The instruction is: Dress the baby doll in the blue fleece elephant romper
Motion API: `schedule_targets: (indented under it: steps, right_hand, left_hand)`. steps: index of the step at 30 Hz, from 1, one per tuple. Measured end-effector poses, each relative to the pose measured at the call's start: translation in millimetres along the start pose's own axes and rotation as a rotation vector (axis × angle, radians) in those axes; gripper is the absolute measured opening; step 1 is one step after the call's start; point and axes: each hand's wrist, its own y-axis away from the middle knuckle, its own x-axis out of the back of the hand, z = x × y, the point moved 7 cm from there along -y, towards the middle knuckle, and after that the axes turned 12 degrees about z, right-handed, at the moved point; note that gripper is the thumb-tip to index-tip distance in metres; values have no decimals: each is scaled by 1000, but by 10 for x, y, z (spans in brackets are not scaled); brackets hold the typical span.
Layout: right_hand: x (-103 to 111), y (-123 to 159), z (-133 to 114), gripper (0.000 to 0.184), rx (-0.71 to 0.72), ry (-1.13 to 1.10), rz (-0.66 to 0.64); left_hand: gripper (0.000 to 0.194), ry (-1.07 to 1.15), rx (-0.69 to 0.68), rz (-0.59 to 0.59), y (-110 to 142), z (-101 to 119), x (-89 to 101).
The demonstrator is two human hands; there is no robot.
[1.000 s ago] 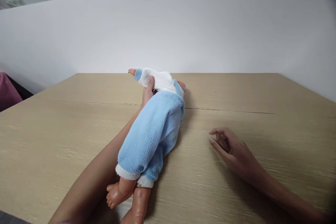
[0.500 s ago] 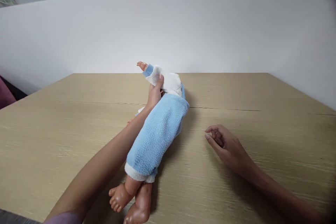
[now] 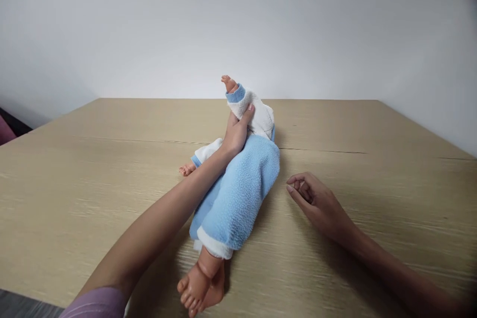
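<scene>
1. Head view: a doll [image 3: 234, 194] in a light blue fleece suit lies lengthwise on the wooden table [image 3: 74, 184], bare feet nearest the camera, head end hidden behind the body.
2. Left hand [image 3: 234, 136] reaches over the doll's upper body; fingers curl around the raised white sleeve [image 3: 257, 114], thumb pressed on its near side, clasping it.
3. The sleeve's blue cuff points up, a small doll hand showing above it.
4. The doll's other arm lies on the table left of the forearm.
5. Right hand [image 3: 316, 203] rests on the table just right of the doll, not touching it; fingers loosely curled inward, holding nothing.
6. White partition wall [image 3: 335, 35] behind the table.
</scene>
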Motion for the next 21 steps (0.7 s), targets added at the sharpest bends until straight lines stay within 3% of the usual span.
schedule_targets:
  steps: [8,13,16,19,21]
  right_hand:
    - [-6,13,30,27,-33,-7,-25]
    - [18,-55,172,47,-223,-190,-4]
    - [57,-152,288,63,-414,-476,5]
    - [123,-249,360,67,-607,-772,-24]
    - [195,-321,371,69,-632,-818,-80]
  left_hand:
    - [43,-221,-89,-34,71,14,-118]
    - [40,-412,-215,-73,125,-24,-278]
    - [35,-576,-371,-222,248,-60,-517]
    - [40,-770,-460,-433,429,-157,-756]
    - [45,-891,-482,-577,556,-210,-852]
